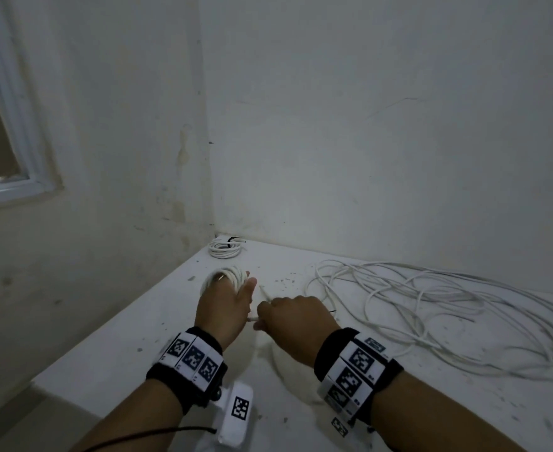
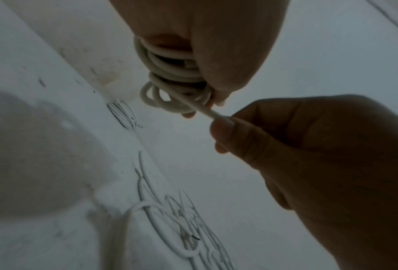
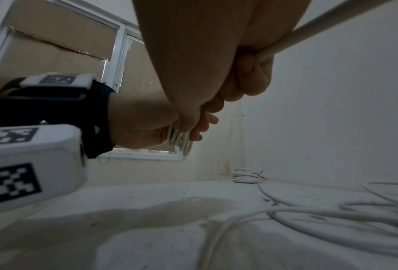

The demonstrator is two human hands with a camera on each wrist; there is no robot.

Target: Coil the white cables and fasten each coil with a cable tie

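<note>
- While the left hand (image 1: 224, 305) holds a part-wound coil (image 1: 232, 277) of white cable, the right hand (image 1: 296, 316) sits just beside it, both raised over the bench (image 1: 138, 347).
- Left hand: loops wrap round the fingers (image 2: 218, 102), w/ the thumb clamped over them; in the left wrist view the coil (image 2: 170, 82) hangs bunched under the palm (image 2: 207, 36).
- Right hand (image 2: 297, 146): fist closed on the running strand (image 2: 207, 111), pinched btwn thumb and curled fingers; the strand runs straight from the coil into that grip.
- In the right wrist view the strand (image 3: 320, 25) leaves the right hand (image 3: 216, 64) up toward the frame's top right corner. The left hand (image 3: 147, 127) shows behind, w/ loops (image 3: 181, 140) poking out below its fingers.
- Hands are close but I can't tell if they touch; only the short taut bit of cable shows btwn them.
- Loose white cable (image 1: 431, 308) sprawls in big untidy loops over the right part of the bench, near the right hand; its slack trails back under the right wrist.
- Finished coil (image 1: 225, 248) lies flat in the far corner of the bench, close to both walls, well apart from the hands. A dark tie (image 1: 234, 238) shows at its top edge. Same coil shows in the right wrist view (image 3: 246, 177), dark ends sticking out.
- Both wrists carry black bands w/ white marker blocks (image 1: 190, 357).
- Window frame (image 1: 10, 151) on the left wall; brown board (image 3: 61, 45) covers the panes in the right wrist view.
- Bench top is white, speckled w/ dark flecks; light is dim.
</note>
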